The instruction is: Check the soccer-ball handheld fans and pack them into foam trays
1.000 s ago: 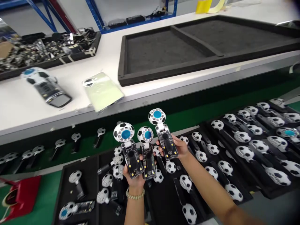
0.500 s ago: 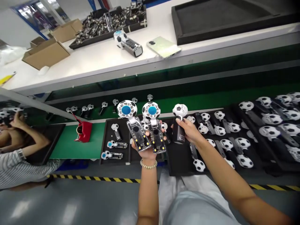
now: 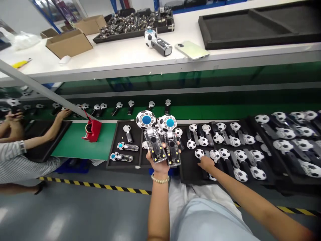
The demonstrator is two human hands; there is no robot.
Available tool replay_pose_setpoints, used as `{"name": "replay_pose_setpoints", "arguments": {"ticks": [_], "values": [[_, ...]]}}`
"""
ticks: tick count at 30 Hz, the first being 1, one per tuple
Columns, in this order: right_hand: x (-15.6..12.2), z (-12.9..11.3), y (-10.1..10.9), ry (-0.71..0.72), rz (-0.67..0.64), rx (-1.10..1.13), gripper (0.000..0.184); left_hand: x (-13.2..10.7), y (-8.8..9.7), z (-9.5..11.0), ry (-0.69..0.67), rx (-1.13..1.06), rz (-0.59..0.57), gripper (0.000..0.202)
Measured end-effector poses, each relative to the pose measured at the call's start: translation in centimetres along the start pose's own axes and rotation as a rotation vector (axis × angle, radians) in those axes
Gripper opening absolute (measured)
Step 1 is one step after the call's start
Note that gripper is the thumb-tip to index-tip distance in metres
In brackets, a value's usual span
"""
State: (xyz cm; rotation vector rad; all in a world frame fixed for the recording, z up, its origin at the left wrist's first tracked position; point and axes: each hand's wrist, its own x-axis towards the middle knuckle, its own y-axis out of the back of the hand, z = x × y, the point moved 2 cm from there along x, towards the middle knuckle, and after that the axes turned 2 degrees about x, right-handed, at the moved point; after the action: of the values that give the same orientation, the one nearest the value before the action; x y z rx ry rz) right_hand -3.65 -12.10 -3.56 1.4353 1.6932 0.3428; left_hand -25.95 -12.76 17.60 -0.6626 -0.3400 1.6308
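My left hand [image 3: 160, 166] is closed around two handheld fans, fanned out side by side with their backs toward me. The left fan [image 3: 154, 145] and the right fan [image 3: 172, 149] each have a clear body with a circuit board visible inside and a football-patterned round head with a blue centre. My right hand [image 3: 207, 164] is down at the black foam tray [image 3: 189, 170], its fingers closed at a black fan with a football head [image 3: 199, 153]. Most of that fan's handle is hidden beneath the hand. Rows of similar black fans [image 3: 227, 160] lie beside it.
Another black tray [image 3: 122, 134] at left holds several fans. A red holder [image 3: 94, 130] stands on the green mat [image 3: 72, 137]. Above runs a white shelf [image 3: 120, 57] with a phone [image 3: 192, 50], a fan, boxes and trays. A co-worker's arm [image 3: 47, 134] reaches in at far left.
My right hand has gone down and to the right, bringing the black fan from mid-air to the tray. My left hand still holds both clear fans. The co-worker's arm has reached forward.
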Motion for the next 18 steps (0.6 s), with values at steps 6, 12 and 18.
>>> {"name": "replay_pose_setpoints", "arguments": {"ticks": [6, 12, 18], "values": [[-0.6, -10.2, 7.2, 0.189, 0.002, 0.503, 0.056, -0.9, -0.9, -0.5, 0.056, -0.03, -0.068, 0.062], [-4.7, -19.7, 10.0, 0.54, -0.827, 1.401, 0.037, -1.7, -2.8, -1.3, 0.089, -0.084, -0.169, 0.05], [-6.8, -19.0, 7.3, 0.286, -0.823, 1.575, 0.023, -5.3, -4.9, 0.3, 0.078, 0.166, -0.219, 0.051]]}}
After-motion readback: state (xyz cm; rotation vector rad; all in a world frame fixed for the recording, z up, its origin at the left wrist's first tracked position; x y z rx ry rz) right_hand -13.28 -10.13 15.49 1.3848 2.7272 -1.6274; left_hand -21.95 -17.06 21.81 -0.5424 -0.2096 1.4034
